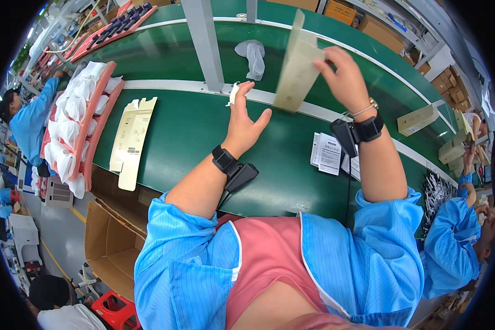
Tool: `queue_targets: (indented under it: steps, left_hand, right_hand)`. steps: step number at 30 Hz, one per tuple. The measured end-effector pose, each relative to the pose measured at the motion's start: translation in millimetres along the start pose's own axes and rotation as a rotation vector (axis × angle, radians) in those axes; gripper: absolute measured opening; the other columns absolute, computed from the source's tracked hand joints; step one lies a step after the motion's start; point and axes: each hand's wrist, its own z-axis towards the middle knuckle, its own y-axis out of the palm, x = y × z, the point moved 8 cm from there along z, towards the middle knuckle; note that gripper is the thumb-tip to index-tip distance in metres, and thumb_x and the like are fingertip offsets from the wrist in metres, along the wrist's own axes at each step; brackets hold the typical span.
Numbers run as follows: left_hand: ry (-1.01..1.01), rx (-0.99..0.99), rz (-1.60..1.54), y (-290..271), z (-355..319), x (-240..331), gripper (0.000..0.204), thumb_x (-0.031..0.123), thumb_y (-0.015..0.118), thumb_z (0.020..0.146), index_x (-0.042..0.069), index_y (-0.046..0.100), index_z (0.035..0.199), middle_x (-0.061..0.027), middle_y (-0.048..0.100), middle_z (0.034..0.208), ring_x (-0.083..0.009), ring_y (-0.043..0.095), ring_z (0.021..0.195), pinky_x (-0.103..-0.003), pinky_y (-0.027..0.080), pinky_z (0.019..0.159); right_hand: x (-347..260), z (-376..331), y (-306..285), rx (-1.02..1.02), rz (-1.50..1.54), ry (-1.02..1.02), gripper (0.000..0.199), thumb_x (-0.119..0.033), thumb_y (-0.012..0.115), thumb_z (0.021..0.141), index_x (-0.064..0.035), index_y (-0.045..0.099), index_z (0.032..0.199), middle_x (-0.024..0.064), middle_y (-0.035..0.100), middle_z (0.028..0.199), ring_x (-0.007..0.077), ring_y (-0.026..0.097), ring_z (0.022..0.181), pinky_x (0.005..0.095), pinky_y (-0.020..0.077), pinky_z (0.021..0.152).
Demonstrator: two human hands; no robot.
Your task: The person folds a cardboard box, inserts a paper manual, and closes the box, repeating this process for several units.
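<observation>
Beige flat-folded cardboard carton (297,63), not yet opened into a box, raised above green conveyor belt (192,132), pinched at its right edge by right hand (344,77). Left hand (242,118) open-palmed, small white piece (234,94) at fingertips. Stack of flat beige carton blanks (131,140) waiting far left; white leaflets (327,153) lying right.

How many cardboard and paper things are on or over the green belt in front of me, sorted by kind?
Folded beige carton held up in the right hand: 1
Stack of flat beige carton blanks on the belt: 1
Closed beige carton at the right of the belt: 1
Pile of white printed leaflets: 1
Total: 4
</observation>
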Motion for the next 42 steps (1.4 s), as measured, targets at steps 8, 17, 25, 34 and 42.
queue_targets:
  steps: [8,17,25,34,42]
  left_hand:
    - [-0.058,-0.119,-0.071,10,0,-8,0.056,0.010,0.066,0.080,0.008,0.042,0.130,-0.0150,0.040,0.137,-0.0317,0.039,0.125,-0.040,0.035,0.102]
    - [-0.048,-0.122,-0.056,10,1,-16,0.044,0.010,0.065,0.080,0.011,0.051,0.121,-0.0127,0.044,0.132,-0.0287,0.043,0.119,-0.037,0.038,0.098]
    - [-0.115,-0.070,-0.023,-8,5,-36,0.039,0.010,0.066,0.079,0.010,0.054,0.116,-0.0107,0.048,0.128,-0.0266,0.047,0.112,-0.037,0.040,0.095]
    - [-0.234,0.093,0.553,-165,21,-87,0.046,0.018,0.070,0.075,0.004,0.058,0.117,-0.0196,0.061,0.112,-0.0354,0.057,0.108,-0.041,0.046,0.092]
    - [-0.810,-0.058,1.176,-304,-16,-140,0.104,0.055,0.082,0.055,0.011,0.038,0.138,-0.0188,0.058,0.123,-0.0356,0.055,0.114,-0.046,0.043,0.097]
  right_hand:
    - [112,-21,0,-0.010,-0.235,0.236,0.025,-0.019,0.065,0.087,0.0032,0.059,0.097,0.0152,0.060,0.099,0.0304,0.059,0.087,0.0344,0.0484,0.077]
    - [88,-42,-20,0.242,0.045,0.222,0.022,-0.012,0.061,0.089,-0.0027,0.060,0.109,0.0115,0.058,0.112,0.0226,0.060,0.092,0.0306,0.0501,0.078]
    - [-6,-82,30,0.037,0.393,0.224,0.021,-0.003,0.059,0.087,-0.0039,0.062,0.107,0.0086,0.062,0.104,0.0192,0.061,0.092,0.0277,0.0491,0.080]
    - [-31,-100,52,-0.143,0.556,0.235,0.017,-0.003,0.058,0.086,-0.0029,0.063,0.103,0.0091,0.063,0.099,0.0201,0.061,0.090,0.0291,0.0489,0.080]
    - [-27,-103,58,-0.189,0.451,0.203,0.017,-0.005,0.058,0.087,-0.0028,0.063,0.102,0.0096,0.063,0.097,0.0220,0.062,0.089,0.0293,0.0494,0.079]
